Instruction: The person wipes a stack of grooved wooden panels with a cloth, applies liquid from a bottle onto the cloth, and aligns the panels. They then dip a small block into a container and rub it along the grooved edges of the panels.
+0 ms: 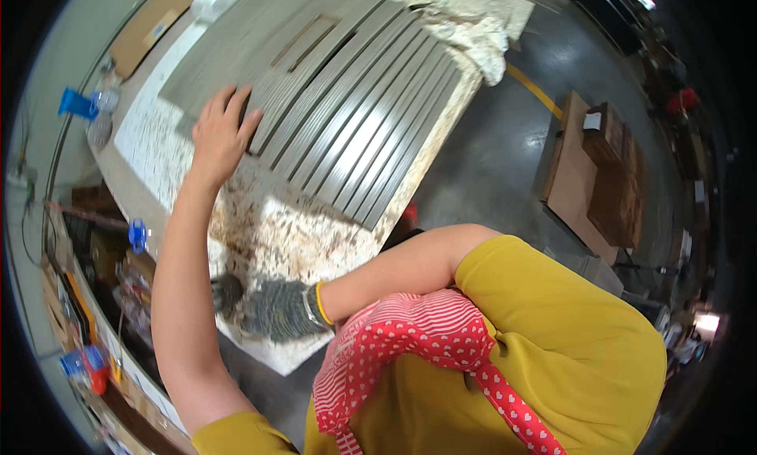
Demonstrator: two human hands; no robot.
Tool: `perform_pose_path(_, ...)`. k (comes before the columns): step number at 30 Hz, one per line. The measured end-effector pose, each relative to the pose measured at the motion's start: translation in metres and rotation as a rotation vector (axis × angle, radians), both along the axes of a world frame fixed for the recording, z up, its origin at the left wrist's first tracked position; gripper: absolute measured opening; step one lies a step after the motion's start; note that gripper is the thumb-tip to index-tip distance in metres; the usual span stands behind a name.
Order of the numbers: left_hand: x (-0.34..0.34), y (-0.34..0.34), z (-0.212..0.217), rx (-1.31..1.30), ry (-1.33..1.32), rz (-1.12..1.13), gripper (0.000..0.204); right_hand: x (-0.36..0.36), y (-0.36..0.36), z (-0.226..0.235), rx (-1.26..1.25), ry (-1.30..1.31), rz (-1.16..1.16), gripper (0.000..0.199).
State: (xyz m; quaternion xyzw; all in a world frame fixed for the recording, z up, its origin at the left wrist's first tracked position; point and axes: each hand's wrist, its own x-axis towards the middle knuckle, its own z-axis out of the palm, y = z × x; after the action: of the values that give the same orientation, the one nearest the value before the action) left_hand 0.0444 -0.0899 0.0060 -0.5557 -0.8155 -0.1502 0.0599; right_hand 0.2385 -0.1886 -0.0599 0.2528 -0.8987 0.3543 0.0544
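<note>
My left hand (221,132) is bare, its fingers spread over the near left edge of a grey-brown wood-look panel (229,53). Beside that panel lie several long narrow slats (347,116) of the same colour, side by side with dark gaps between them. A slim rectangular outline (303,41) shows on the panel near its far end. My right hand (280,309) wears a grey knit glove with a yellow cuff, low over the near corner of the table. Next to its fingertips sits a dark rounded thing (226,292); the gloved fingers are too blurred to tell their grip.
The white worktable (276,234) is stained brown. Crumpled pale cloth (473,33) lies at its far right corner. An open cardboard box (579,175) stands on the floor to the right. At left are clear bottles (101,128), a blue object (77,104) and cluttered shelving (106,242).
</note>
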Motion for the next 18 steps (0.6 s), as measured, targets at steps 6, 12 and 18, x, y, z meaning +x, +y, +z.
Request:
perform_pose_path(6,0.001,0.012,0.017,-0.011,-0.018,-0.015,0.037,0.073,0.161,0.063,-0.213,-0.207,-0.109,0.049)
perform_pose_path(12,-0.030,0.047,0.013,0.008,-0.085,0.128,0.034,0.130,0.392,0.074,-0.413,-0.178,-1.137,0.043)
perform_pose_path(18,-0.016,0.065,0.006,0.021,0.086,0.192,0.038,0.155,0.571,0.028,0.365,-0.050,-1.502,0.074)
